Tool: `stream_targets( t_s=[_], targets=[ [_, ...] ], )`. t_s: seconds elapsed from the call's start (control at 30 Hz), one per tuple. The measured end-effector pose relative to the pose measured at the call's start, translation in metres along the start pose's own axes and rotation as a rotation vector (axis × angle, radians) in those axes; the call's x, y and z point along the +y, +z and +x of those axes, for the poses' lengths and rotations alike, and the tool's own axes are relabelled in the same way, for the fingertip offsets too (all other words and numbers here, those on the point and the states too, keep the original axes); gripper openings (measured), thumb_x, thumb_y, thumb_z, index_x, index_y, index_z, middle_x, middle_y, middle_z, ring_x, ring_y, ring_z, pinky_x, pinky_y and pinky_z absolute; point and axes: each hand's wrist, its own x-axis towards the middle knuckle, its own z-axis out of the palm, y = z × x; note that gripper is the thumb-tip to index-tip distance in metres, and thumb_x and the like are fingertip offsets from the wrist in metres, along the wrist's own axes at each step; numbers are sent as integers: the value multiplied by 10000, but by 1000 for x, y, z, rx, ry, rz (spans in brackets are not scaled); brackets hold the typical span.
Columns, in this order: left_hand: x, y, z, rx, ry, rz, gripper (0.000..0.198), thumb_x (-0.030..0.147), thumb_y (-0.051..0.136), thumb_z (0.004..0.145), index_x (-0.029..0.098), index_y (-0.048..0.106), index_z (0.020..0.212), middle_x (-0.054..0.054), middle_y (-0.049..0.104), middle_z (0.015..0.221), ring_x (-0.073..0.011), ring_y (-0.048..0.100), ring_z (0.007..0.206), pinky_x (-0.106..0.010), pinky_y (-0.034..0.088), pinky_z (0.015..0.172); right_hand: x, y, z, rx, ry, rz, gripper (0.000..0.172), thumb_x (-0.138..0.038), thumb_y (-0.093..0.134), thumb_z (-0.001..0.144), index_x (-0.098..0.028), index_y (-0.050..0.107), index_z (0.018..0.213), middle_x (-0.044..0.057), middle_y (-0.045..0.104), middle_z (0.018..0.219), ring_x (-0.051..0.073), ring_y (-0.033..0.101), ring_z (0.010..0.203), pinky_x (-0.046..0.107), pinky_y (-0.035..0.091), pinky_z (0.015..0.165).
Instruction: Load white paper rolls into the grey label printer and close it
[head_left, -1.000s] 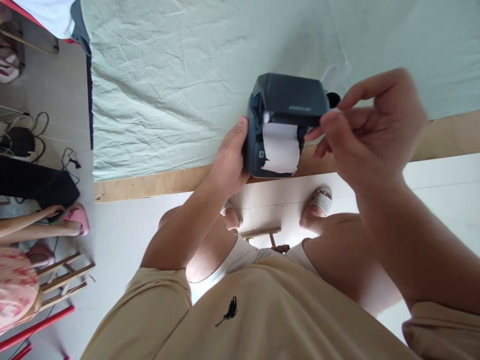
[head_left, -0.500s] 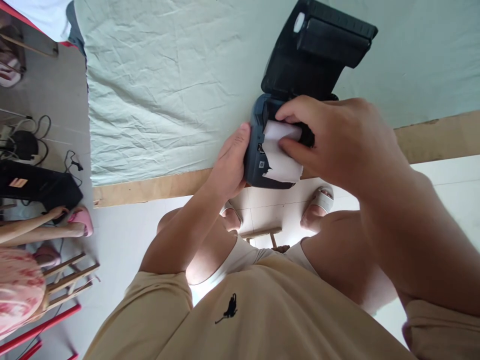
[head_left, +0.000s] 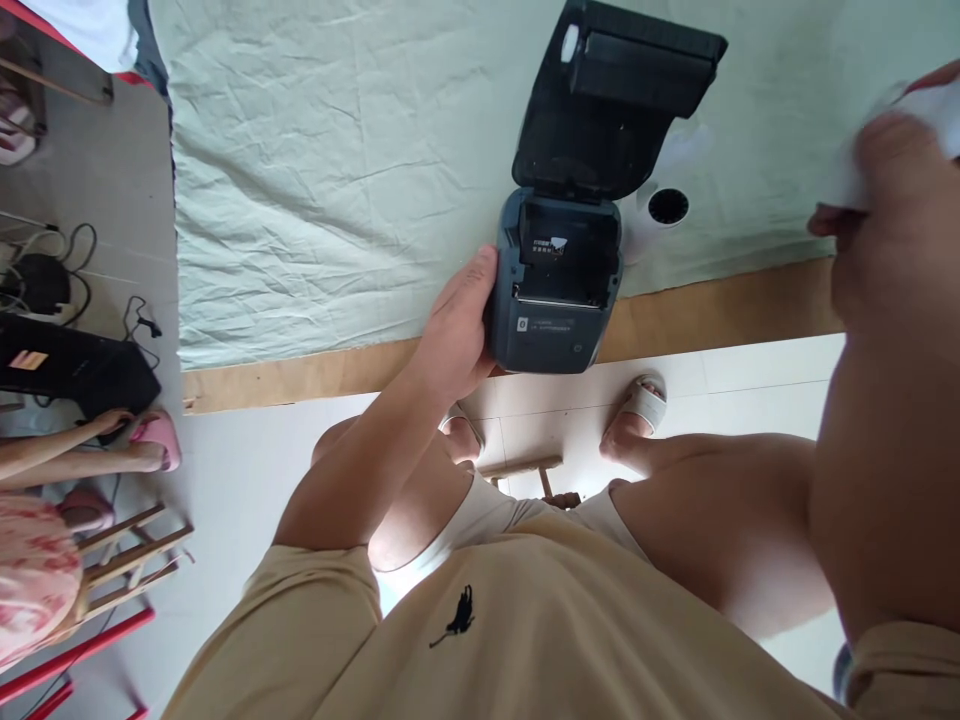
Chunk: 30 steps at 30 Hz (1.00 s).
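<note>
My left hand [head_left: 459,325] grips the left side of a dark portable label printer [head_left: 559,335] at the table's front edge. The printer's lid [head_left: 600,110] is swung up and back, and its paper bay shows no roll inside. Just right of the printer, a white paper roll [head_left: 641,222] with a dark core hole stands on the cloth. Off to the far right is my right hand [head_left: 900,190], smeared by motion, its fingers closed around white paper [head_left: 937,108]. The shape of that paper is too blurred to make out.
A pale green cloth [head_left: 337,180] covers the table, whose wooden edge [head_left: 300,375] faces me. On the floor at left are a black case [head_left: 67,365], cables, a wooden stool [head_left: 127,560] and another person's hand and pink slippers [head_left: 159,438]. White fabric [head_left: 97,30] lies top left.
The paper roll that lay in the printer's bay is out of it. My right hand has swung away to the far right. My left hand still grips the printer.
</note>
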Motion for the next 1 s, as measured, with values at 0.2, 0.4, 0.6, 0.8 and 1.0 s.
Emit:
stream_targets(
  t_s=[0.2, 0.4, 0.6, 0.8, 1.0],
  targets=[
    [3, 5, 0, 92, 27, -23, 340, 563, 573, 1105, 264, 728, 1052, 31, 838, 946, -236, 873, 1128, -306, 762, 821, -17, 22, -10, 124, 0, -129, 471, -625, 686, 1041, -449, 604, 1470, 29, 737, 1199, 295, 779, 1175, 501, 720, 906],
    [2, 4, 1, 105, 21, -55, 331, 554, 602, 1097, 261, 752, 1061, 35, 859, 1027, -224, 866, 1148, -284, 758, 845, -1, 7, -7, 212, 92, -394, 664, -580, 835, 945, -425, 578, 1538, 28, 739, 1167, 357, 768, 1139, 650, 653, 1036],
    [-1, 1, 4, 58, 49, -30, 414, 638, 572, 1089, 266, 750, 1054, 35, 860, 1043, -237, 862, 1165, -313, 764, 845, -52, 50, -19, 275, -74, -276, 478, -418, 598, 1078, -436, 505, 1547, 51, 639, 1263, 289, 734, 1148, 507, 645, 938],
    [-1, -2, 5, 18, 48, -31, 448, 686, 589, 1063, 278, 761, 1131, 20, 871, 1108, -247, 851, 1198, -338, 765, 901, -26, 88, -10, 114, 22, -227, 821, -325, 789, 907, -348, 332, 1589, 117, 585, 1388, 308, 674, 1225, 559, 641, 1010],
    [0, 1, 2, 9, 35, -20, 476, 723, 566, 1058, 282, 745, 1085, 14, 839, 938, -259, 877, 1090, -336, 757, 762, -27, 75, -10, 4, -72, -227, 600, -217, 695, 893, -312, 508, 1456, 78, 694, 1280, 277, 713, 1157, 551, 629, 1059]
  ],
)
